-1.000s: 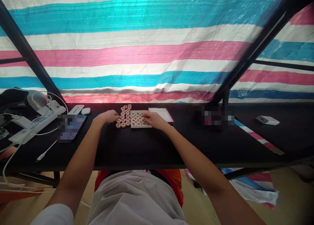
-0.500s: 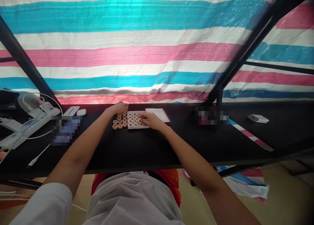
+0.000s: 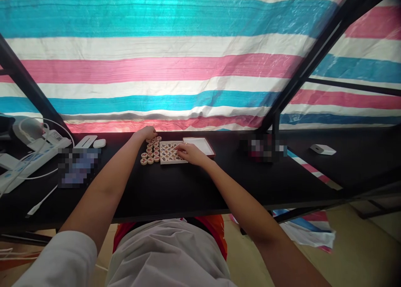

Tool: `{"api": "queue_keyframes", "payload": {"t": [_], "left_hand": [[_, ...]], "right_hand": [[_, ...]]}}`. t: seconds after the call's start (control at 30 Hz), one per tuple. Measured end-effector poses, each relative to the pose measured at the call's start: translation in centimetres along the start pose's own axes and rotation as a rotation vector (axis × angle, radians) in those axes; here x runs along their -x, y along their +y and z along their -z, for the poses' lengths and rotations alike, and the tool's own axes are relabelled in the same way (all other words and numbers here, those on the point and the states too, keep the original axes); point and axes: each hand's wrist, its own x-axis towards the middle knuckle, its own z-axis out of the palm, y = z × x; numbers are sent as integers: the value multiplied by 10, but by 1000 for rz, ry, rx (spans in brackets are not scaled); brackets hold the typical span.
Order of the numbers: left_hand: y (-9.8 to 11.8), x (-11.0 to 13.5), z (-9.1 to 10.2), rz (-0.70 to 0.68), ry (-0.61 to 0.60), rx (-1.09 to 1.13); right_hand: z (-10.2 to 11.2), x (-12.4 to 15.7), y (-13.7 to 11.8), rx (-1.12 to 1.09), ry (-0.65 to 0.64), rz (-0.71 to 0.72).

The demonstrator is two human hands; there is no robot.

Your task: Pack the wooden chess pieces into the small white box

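Black bench [image 3: 188, 186] seen from above by the person seated at it, with a tarpaulin [image 3: 175, 65] striped in blue, pink and white hanging behind. At far left lie a white power strip [image 3: 19, 170] and loose white cables. Next come a dark flat device [image 3: 77, 168], blurred out, and a small white oval object [image 3: 99, 143] just behind it.

Towards the middle, the person's left hand [image 3: 146, 133] reaches to the far end of a cluster of loose discs [image 3: 149, 153]. These are round wooden pieces marked in red or black, lying flat on the bench in rough columns. The fingers curl down over the farthest ones. Whether the grip has closed on a piece cannot be told at this size.

Just beside the cluster, on its right, sits a shallow pale tray [image 3: 171, 152] with more such pieces set face up in rows. It looks largely filled, while a good number of pieces lie outside it.

The right hand [image 3: 189, 153] rests at the tray's right edge, fingertips on the pieces there and hiding that side. Its grip is also unclear, neither plainly pinched nor plainly released. Just behind it lies an empty red-rimmed box [image 3: 200, 146], white inside. Further right are a blurred dark object [image 3: 263, 150] and, well apart, a small white box [image 3: 322, 149].
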Motion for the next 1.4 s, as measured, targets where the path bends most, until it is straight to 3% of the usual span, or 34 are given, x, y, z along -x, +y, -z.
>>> {"api": "queue_keyframes", "payload": {"t": [0.23,0.53,0.7,0.97,1.17,1.4], "left_hand": [[-40,14,-2,-18,34,51],[-41,15,-9,-25,56,159],[-55,25,-6,49,140,170],[-75,51,-5,0,130,262],[-74,72,-9,-3,111,307],[-54,90,-19,-91,28,475]], "right_hand": [[0,0,0,1,-13,-5],[-1,0,3,-8,-22,5],[-1,0,4,-21,-33,5],[-4,0,8,-17,-24,30],[-3,0,6,-21,-28,17],[-1,0,1,3,-43,4]]}}
